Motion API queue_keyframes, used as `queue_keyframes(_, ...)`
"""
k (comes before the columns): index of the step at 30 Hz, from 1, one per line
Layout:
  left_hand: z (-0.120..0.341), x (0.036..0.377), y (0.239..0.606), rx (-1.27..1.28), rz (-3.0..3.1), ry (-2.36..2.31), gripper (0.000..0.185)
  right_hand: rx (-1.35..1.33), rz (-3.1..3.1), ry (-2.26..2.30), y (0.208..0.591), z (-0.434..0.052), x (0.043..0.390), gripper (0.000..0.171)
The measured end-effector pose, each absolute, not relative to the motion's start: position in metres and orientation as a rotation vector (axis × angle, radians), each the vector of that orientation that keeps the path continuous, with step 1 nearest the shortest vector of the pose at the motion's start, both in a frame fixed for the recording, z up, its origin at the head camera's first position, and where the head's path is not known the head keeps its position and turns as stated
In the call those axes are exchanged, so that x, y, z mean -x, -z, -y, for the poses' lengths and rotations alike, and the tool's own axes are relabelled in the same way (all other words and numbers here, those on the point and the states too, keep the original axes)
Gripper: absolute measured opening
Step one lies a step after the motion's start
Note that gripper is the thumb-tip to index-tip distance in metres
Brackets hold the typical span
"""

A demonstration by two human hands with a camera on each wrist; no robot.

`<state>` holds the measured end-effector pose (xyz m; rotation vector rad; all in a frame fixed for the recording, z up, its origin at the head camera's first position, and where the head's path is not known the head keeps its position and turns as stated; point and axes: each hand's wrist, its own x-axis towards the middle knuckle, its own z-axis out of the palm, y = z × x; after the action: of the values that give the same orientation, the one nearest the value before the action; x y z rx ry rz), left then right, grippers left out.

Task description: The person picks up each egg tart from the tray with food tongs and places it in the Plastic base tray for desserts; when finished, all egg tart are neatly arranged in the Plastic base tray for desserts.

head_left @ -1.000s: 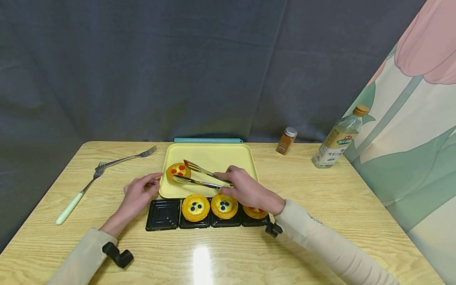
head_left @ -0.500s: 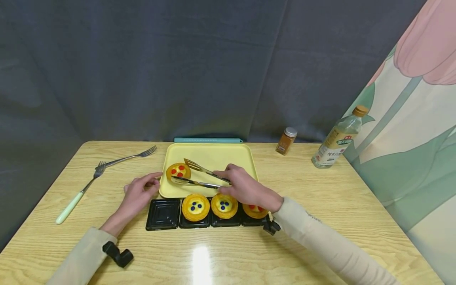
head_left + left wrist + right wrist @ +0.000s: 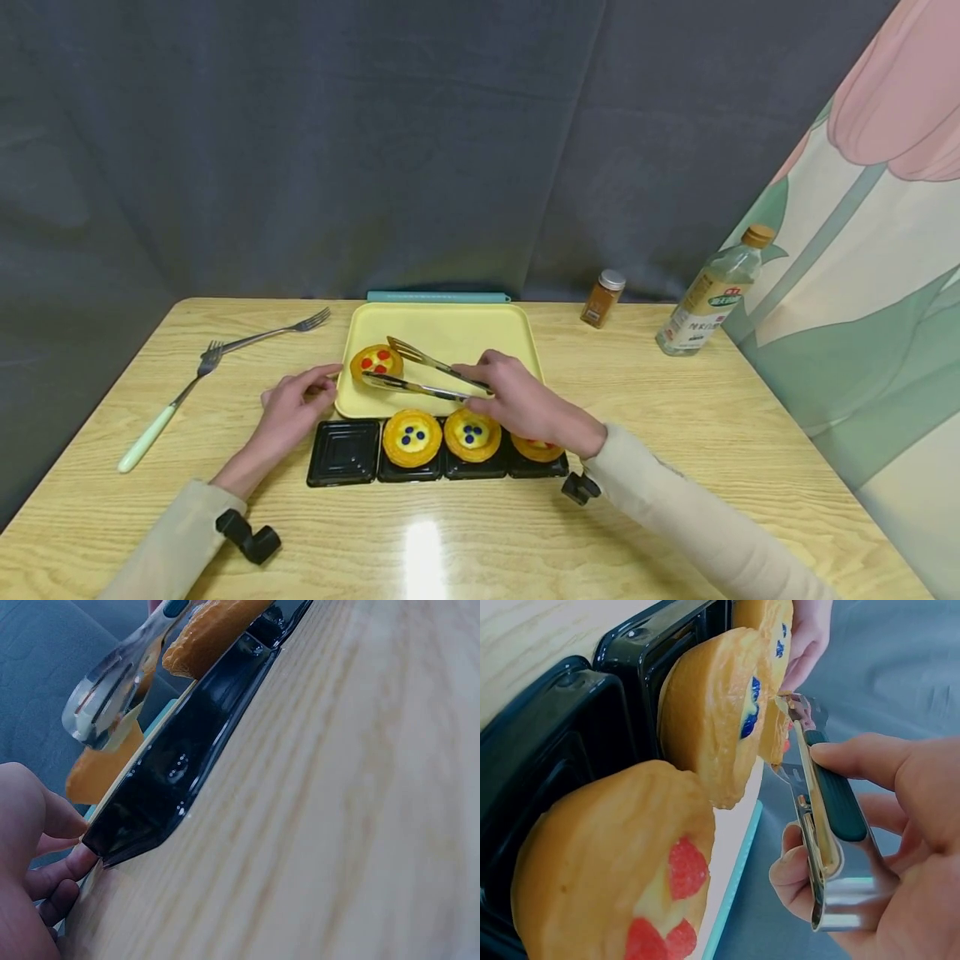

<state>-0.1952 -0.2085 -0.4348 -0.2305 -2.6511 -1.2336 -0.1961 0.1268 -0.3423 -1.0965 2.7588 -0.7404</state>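
In the head view, my right hand [image 3: 517,400] grips metal tongs [image 3: 420,386], whose dark grip pad [image 3: 840,799] shows under the thumb in the right wrist view. Spread apart, the slotted tong ends lie either side of a red-topped tart [image 3: 375,360] on the yellow tray [image 3: 465,333]; whether both touch it I cannot tell. My left hand [image 3: 296,404] rests at the tray's left rim, index finger extended to it and other fingers loosely bent. Before the tray lies a black sectioned container [image 3: 345,454] with two blue-topped tarts [image 3: 411,454] and another red-topped tart [image 3: 607,862].
Two forks [image 3: 168,408] lie at the left, one with a pale green handle. At the back right stand a spice jar [image 3: 603,298] with a silver lid and a clear bottle [image 3: 712,292]. A teal strip [image 3: 438,297] runs behind the tray, before a dark curtain.
My right hand and the tongs shift slightly left, then back right. The left hand and the container stay in place.
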Motion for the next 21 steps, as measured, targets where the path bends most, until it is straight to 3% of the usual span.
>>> queue_keyframes(21,0.208,0.194,0.433,0.211,2.662,1.230,0.038,1.171,-2.704,0.858,0.338,-0.142,0.156,0.051)
